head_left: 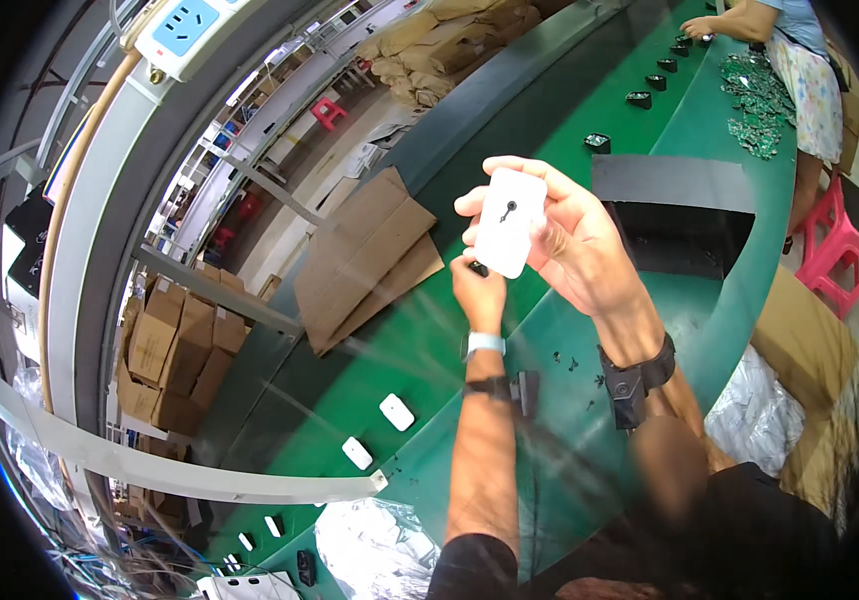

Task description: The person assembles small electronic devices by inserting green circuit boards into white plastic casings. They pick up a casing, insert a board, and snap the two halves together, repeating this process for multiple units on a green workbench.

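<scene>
My right hand point(594, 245) holds up a white plastic case point(505, 235), flat with rounded corners. A small black piece point(511, 206) sits on its face. Behind and below the case is my left hand point(479, 300), fingers curled above the green conveyor belt. A dark piece point(477, 268) shows at its fingertips; its kind is too small to tell, and the case partly hides those fingers. Several tiny black parts point(571, 364) lie on the green table right of my left forearm. Two more white cases point(397, 412) rest on the belt to the left.
A black box point(674, 240) stands beyond my right hand. Black housings point(597, 143) line the far belt, where another person point(749, 20) works beside a heap of green circuit boards point(757, 100). Cardboard point(364, 260) leans at the left. A bag of white parts point(374, 545) lies near me.
</scene>
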The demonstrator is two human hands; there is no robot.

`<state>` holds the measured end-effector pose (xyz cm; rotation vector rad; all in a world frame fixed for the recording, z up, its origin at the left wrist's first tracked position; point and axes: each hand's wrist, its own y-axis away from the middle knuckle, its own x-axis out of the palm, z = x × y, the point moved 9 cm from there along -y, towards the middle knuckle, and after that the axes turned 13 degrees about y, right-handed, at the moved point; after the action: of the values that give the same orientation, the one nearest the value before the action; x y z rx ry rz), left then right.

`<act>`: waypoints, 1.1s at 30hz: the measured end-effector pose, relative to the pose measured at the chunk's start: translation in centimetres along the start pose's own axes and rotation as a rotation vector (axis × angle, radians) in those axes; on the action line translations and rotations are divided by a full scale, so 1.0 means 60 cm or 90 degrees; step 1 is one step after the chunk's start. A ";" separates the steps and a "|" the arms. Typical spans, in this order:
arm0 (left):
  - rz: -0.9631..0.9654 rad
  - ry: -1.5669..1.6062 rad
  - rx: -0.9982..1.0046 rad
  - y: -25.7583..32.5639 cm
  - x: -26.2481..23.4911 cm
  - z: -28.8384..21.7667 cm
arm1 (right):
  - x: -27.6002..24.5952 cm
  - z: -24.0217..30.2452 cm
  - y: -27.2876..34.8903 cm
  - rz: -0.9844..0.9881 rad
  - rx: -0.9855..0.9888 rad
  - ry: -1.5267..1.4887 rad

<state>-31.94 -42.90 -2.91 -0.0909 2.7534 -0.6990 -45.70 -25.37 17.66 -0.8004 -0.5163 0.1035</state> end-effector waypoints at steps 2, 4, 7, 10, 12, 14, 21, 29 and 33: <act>-0.043 0.313 -0.043 0.023 -0.050 -0.025 | 0.002 -0.007 0.003 -0.002 0.015 0.003; -0.030 0.476 -0.131 0.055 -0.087 -0.085 | -0.004 -0.009 0.003 0.026 0.024 0.029; -0.002 0.714 -0.115 0.110 -0.199 -0.176 | 0.031 -0.047 0.009 0.059 0.086 0.062; -0.028 0.722 -0.053 0.156 -0.294 -0.243 | 0.081 -0.080 0.019 0.109 0.162 0.064; -0.070 0.704 -0.020 0.173 -0.335 -0.277 | 0.112 -0.086 0.026 0.134 0.169 0.060; -0.084 0.662 0.001 0.182 -0.356 -0.312 | 0.129 -0.087 0.032 0.138 0.173 0.088; -0.116 0.536 0.018 0.188 -0.385 -0.333 | 0.186 -0.103 0.054 0.177 0.177 0.166; -0.086 0.544 0.016 0.183 -0.377 -0.324 | 0.199 -0.085 0.059 0.166 0.147 0.312; -0.096 0.518 0.032 0.183 -0.380 -0.306 | 0.201 -0.089 0.061 0.150 0.130 0.340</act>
<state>-15.58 -21.83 13.42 0.0033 3.5203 -1.0218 -32.26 -22.98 16.79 -0.6520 0.0938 0.1508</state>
